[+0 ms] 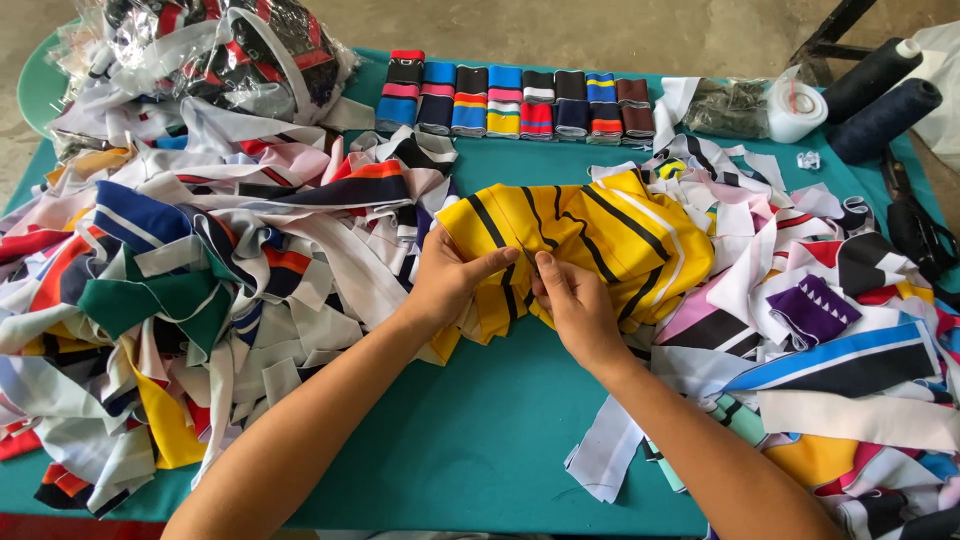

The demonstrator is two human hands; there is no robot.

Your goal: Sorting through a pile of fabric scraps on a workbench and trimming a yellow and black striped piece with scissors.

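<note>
Both hands pinch a soft yellow knit collar piece with black stripes at the middle of the teal table: the left hand grips its crumpled edge, the right hand clamps it beside. Limp fabric strips heap on either side, and folded striped ribbing lines the far edge.

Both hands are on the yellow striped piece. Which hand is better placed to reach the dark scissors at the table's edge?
Probably the right hand: the scissors lie on its side of the table, past the scraps. The left hand would have to cross over the yellow striped fabric.
</note>
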